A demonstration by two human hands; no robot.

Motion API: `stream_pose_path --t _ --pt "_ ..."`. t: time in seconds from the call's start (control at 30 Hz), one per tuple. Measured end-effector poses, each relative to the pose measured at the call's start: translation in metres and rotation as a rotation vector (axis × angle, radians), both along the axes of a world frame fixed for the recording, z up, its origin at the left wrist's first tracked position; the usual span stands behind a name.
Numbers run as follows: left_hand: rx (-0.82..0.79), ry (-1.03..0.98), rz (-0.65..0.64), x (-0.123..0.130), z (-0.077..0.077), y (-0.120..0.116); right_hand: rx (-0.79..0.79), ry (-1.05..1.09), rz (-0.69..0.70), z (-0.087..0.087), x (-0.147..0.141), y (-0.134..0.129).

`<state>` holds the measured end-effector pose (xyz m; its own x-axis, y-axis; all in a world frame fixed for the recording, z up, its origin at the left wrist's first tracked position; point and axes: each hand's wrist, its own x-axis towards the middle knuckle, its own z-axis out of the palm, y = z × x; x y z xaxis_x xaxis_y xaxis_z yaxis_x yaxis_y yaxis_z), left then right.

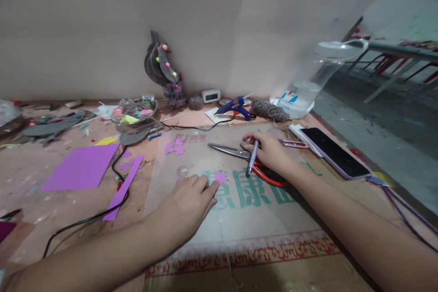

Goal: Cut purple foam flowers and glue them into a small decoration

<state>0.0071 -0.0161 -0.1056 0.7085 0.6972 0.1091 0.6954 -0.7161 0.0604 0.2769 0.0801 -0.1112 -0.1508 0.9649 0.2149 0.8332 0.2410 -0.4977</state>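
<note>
My left hand (196, 198) rests low over the cardboard, its fingers bent and closed on the edge of a small purple square (221, 177) that looks like paper or thin foam. Between the fingers of my right hand (265, 148) is a pale pen (252, 159), pointing down. Beneath that hand lies a pair of scissors (228, 149) with red-orange handles, blades toward the left and partly hidden. Several purple flower-shaped cutouts (175, 147) lie beyond my left hand.
A purple sheet (82, 166) and a purple strip (125, 187) lie left, crossed by a black cord. Behind are a filled bowl (134, 112), a decorated grey figure (164, 66), a blue glue gun (236, 107) and grey yarn (270, 111). A phone (335, 153) and water bottle (304, 91) stand right.
</note>
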Motion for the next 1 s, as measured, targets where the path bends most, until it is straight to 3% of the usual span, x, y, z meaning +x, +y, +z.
stream_pose_path --t 0.13,0.27,0.4,0.57,0.73,1.0 --pt "0.007 0.019 -0.025 0.002 0.0 -0.002 0.042 -0.008 0.033 0.003 -0.002 -0.002" --pt "0.012 0.008 -0.054 0.002 0.0 0.0 0.098 0.119 0.023 0.022 -0.013 -0.022" --pt "0.038 -0.039 -0.105 0.002 -0.004 0.0 0.006 0.133 0.305 0.04 -0.032 -0.054" --pt "-0.021 -0.078 -0.038 0.007 -0.006 0.0 -0.014 0.024 0.469 0.027 -0.05 -0.069" --pt "-0.059 -0.111 0.016 0.007 -0.003 0.001 -0.036 0.001 0.488 0.016 -0.054 -0.066" --pt "-0.035 -0.13 -0.031 0.005 -0.007 0.0 -0.132 -0.056 0.417 0.031 -0.051 -0.069"
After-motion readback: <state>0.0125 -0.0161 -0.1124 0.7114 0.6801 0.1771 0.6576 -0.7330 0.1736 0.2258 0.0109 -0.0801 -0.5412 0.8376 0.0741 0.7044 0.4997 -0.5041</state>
